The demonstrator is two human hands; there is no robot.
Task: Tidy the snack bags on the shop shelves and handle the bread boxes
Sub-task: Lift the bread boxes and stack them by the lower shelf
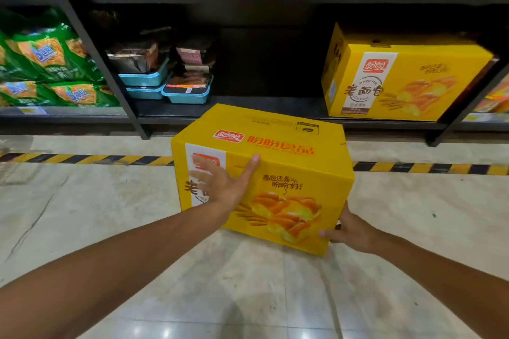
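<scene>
Head view: you look down at the floor in front of the bottom shelf (pixel 248 111).
Box: the near box (pixel 275 173) is between your hands, in front of the shelf and just short of its edge; whether it rests on the floor (pixel 110 215) or hangs just above it, you cannot tell.
Left hand: your left hand (pixel 223 181) lies flat on the box's near face, fingers straight and spread, thumb up toward the top edge. It presses and grips nothing, which looks meant to steady or push the box.
Right hand: your right hand (pixel 349 230) holds the box's lower right corner, thumb on the near face, fingers round the side and mostly hidden. That grip probably carries the weight or steers.
Gap: the dark empty stretch of shelf straight beyond the box is likely where it belongs.
Second box: the far box (pixel 399 82) stands on the shelf at the right, printed face toward you, a fair model for how yours should sit.
Trays: blue trays (pixel 165 85) are stacked at the left of the gap.
Bags: green bags (pixel 49 63) fill the next bay, far left.
Tape: striped tape (pixel 82 158) crosses the floor behind the box.
</scene>
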